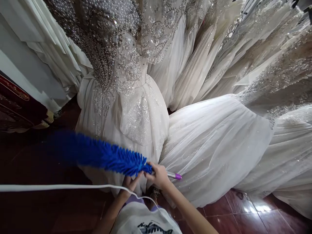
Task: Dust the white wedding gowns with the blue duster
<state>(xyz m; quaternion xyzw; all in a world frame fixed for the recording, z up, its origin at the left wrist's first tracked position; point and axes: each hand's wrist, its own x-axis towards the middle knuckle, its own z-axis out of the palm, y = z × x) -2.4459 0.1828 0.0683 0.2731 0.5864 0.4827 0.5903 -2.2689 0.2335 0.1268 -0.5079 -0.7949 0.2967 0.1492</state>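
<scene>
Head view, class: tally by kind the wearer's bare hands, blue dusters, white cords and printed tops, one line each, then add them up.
Bare hands: 2, the left hand and the right hand
Blue duster: 1
White cord: 1
Printed top: 1
Total: 5

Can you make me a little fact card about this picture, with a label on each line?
Tool: blue fluffy duster, far end blurred
Handle end: purple tip
Right hand: wrapped around the duster's handle
Left hand: by the base of the fluff; its grip is hard to tell
Nearest dress: beaded white gown, in front of the person
More dresses: sparkly white gowns, to the right
Floor: shiny dark red tiles
</scene>
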